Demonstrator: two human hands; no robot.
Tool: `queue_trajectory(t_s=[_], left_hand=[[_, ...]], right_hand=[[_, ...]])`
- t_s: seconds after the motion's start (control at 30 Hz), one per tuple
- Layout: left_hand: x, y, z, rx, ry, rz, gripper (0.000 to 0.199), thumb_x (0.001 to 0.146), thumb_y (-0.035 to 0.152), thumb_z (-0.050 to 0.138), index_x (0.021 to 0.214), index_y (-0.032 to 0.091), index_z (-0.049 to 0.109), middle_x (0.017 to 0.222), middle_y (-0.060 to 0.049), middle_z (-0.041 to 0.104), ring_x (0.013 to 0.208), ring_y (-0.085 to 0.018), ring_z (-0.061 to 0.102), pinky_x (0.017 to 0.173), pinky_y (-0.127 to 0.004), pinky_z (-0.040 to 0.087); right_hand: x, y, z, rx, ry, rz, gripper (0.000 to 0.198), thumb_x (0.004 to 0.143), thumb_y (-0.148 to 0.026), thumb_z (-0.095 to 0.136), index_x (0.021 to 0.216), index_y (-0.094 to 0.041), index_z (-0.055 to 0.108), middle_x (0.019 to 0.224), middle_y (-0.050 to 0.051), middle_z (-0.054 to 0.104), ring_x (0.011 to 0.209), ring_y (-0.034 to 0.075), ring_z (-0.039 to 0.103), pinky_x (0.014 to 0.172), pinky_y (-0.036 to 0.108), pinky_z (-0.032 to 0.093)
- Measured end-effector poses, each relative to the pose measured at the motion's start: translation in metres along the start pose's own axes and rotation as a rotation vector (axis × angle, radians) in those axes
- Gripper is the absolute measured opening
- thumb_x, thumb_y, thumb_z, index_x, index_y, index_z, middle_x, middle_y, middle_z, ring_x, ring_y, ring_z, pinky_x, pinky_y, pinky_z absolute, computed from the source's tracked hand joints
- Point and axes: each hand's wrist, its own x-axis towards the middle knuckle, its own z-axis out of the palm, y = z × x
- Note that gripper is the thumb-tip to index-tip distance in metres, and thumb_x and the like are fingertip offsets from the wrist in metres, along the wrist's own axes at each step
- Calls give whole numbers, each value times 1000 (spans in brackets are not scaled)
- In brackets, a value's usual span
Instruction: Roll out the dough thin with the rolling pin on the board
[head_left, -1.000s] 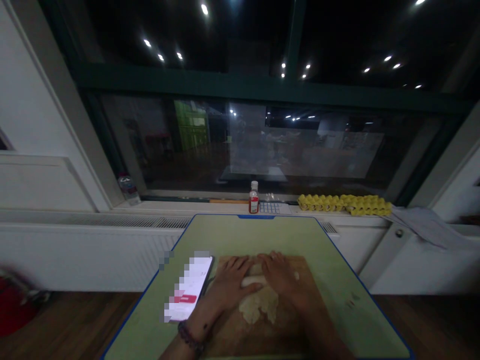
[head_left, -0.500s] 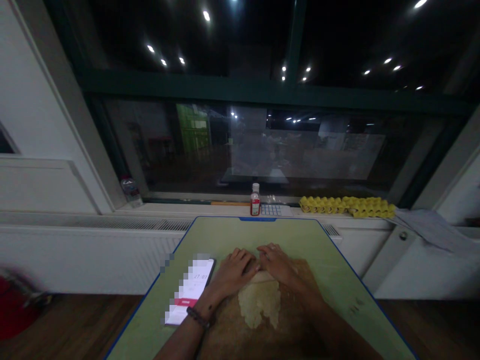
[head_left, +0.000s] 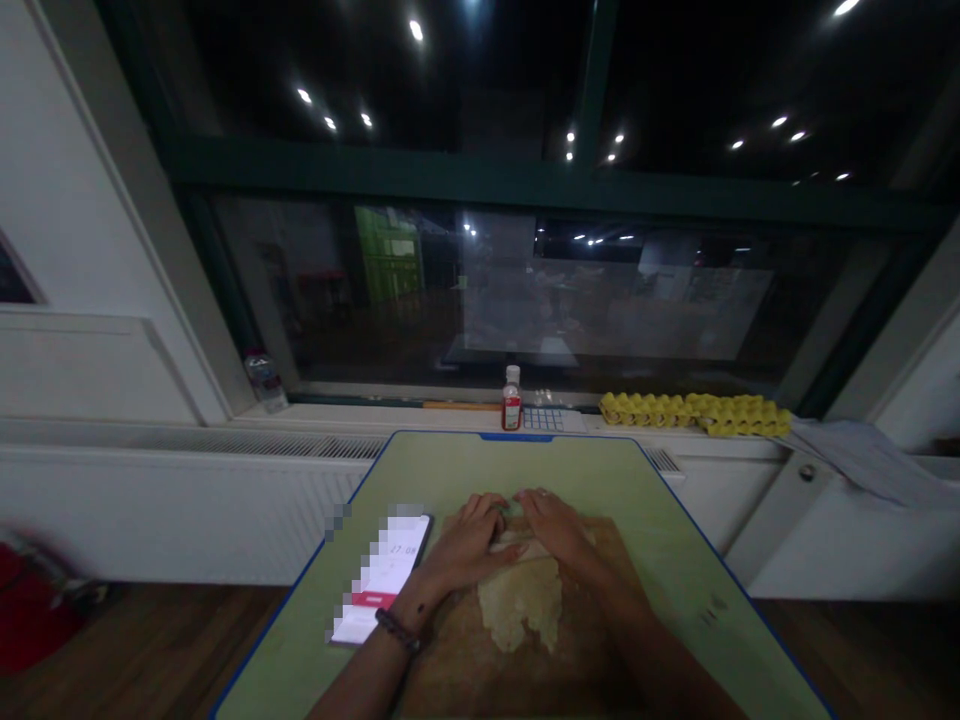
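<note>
A thin, ragged-edged sheet of pale dough (head_left: 520,605) lies on a brown wooden board (head_left: 457,660). Across its far edge runs a pale bar (head_left: 531,550) that looks like a rolling pin, mostly hidden under my hands. My left hand (head_left: 474,540) rests palm down over the bar's left part, fingers stretched forward and thumb pointing inward. Over the right part lies my right hand (head_left: 553,525), also palm down, its fingers reaching forward and left. Between the fingertips of the two hands there is a small gap.
A lit phone (head_left: 386,570) lies left of the board on the blue-edged green table (head_left: 450,460). Beyond, the windowsill holds a small red-labelled bottle (head_left: 511,400), a yellow egg carton (head_left: 694,412), a clear bottle (head_left: 265,380) and a grey cloth (head_left: 862,455).
My left thumb has spread outward from the left hand's fingers, and the gap between the two hands is slightly wider. The dough looks the same.
</note>
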Motion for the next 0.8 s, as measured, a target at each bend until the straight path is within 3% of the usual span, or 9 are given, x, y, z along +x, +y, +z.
queue_trajectory(t_s=[0.1,0.3,0.53,0.7,0.8], left_hand=[[-1,2,-3,-9,-7,21,29,87,47,63,86,21,52,121,-5,57,113,-24,49,90,-36,41],[-3,8,-3,26,-71,-39,31,88,52,60,93,22,55,90,0,64,81,-19,58,70,-29,40],[-7,10,-3,48,-40,55,28,89,46,63,108,25,64,112,-2,69,105,-23,61,88,-33,42],[-9,8,-6,0,-26,75,22,89,42,66,105,27,68,111,1,72,103,-21,63,89,-31,43],[-10,3,-3,-59,-10,100,22,89,39,68,108,29,70,117,2,72,107,-20,64,93,-31,43]], right_hand=[[-2,-1,-1,-6,6,-16,39,100,-23,31,119,-17,64,121,10,67,115,18,60,102,31,42],[-9,-3,-8,17,3,-29,38,98,-21,33,120,-17,64,123,11,66,117,19,59,104,33,42],[-17,-1,-9,109,-9,-31,42,99,-23,29,117,-17,67,121,9,68,116,17,59,105,32,40],[-26,1,-17,283,-22,-38,63,103,-35,10,111,-22,72,112,5,72,107,13,64,100,27,44],[-37,3,-27,448,-52,-76,60,103,-45,17,109,-24,73,108,4,73,104,15,64,98,28,44]])
